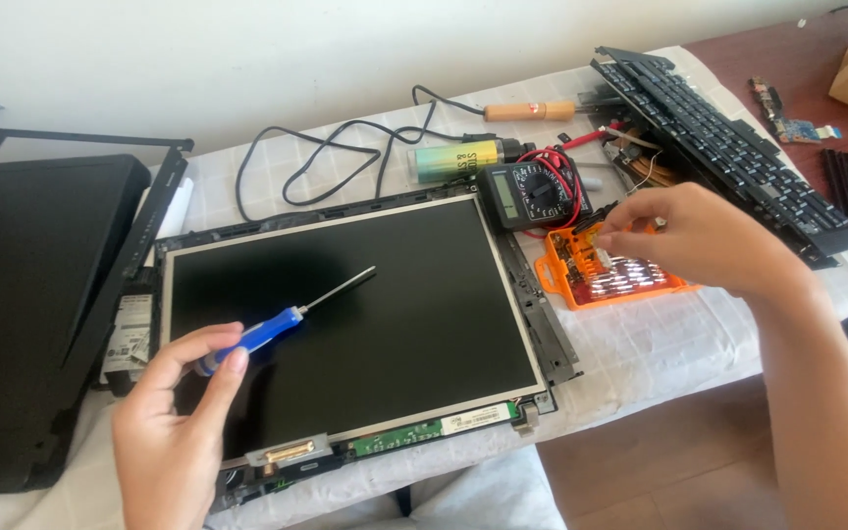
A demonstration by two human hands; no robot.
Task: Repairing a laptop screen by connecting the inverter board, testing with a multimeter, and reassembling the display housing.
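crowded table point(640, 363), screwdriver point(277, 326) over screen point(375, 324)

Glossy blue plastic screwdriver handle point(259, 336), matt black screen panel point(345, 314)

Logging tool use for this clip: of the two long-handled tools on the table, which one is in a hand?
The blue-handled screwdriver, pinched by the left hand above the dark laptop screen panel. The wooden-handled tool lies untouched near the wall.

A home electronics-repair spot: cloth-covered bench point(640, 344) against a white wall, with multimeter point(527, 194), orange bit case point(581, 280), loose keyboard point(728, 147) and bare laptop screen point(345, 314).
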